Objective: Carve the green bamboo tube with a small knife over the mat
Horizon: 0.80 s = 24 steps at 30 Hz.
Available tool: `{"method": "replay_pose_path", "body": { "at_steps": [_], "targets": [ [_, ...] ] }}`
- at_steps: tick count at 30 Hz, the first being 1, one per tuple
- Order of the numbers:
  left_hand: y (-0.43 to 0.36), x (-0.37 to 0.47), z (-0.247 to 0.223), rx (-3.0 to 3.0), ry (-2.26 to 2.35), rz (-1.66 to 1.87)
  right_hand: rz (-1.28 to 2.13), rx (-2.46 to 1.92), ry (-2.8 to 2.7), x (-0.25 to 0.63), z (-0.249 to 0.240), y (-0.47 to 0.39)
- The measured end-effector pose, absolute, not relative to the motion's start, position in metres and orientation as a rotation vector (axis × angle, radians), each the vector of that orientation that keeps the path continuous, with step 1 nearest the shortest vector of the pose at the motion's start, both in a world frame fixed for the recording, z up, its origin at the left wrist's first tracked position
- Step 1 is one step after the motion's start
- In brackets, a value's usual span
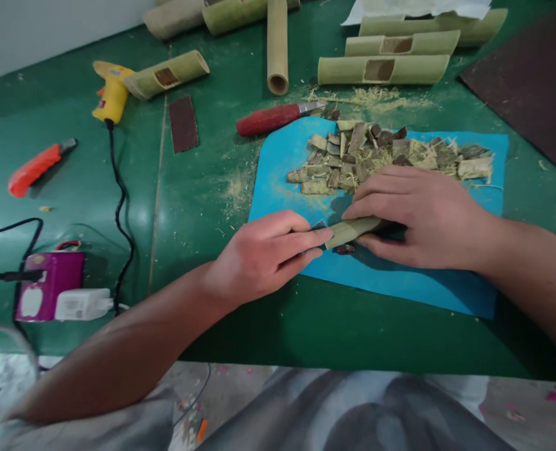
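Extended left fingers (301,243) and curled right fingers (378,203) touch a bamboo piece (350,232).

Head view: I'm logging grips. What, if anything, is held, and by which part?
Bamboo piece: right hand pinches its right part; left hand is at its left end, its hold unclear.

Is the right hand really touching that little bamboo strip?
Touching. The head view shows the right hand holding the bamboo strip between its fingers and thumb.

One bamboo piece (350,232), which my right hand (421,216) grips; my left hand (268,250) is at its end. One blue sheet (275,197) beneath, bearing scraps (356,139). One red-handled knife (271,120).
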<state>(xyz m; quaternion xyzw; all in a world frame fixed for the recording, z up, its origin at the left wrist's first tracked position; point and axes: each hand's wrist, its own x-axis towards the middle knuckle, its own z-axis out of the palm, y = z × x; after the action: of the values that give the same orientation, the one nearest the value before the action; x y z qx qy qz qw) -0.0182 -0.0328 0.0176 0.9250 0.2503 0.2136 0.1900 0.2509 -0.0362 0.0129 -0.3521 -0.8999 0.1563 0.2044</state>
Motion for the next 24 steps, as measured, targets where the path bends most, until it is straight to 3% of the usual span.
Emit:
{"method": "replay_pose_path", "body": {
  "at_steps": [24],
  "targets": [
    [-0.031, -0.008, 0.022, 2.678, 0.646, 0.571, 0.475, -1.031, -2.524, 0.248, 0.016, -0.035]
  ]
}}
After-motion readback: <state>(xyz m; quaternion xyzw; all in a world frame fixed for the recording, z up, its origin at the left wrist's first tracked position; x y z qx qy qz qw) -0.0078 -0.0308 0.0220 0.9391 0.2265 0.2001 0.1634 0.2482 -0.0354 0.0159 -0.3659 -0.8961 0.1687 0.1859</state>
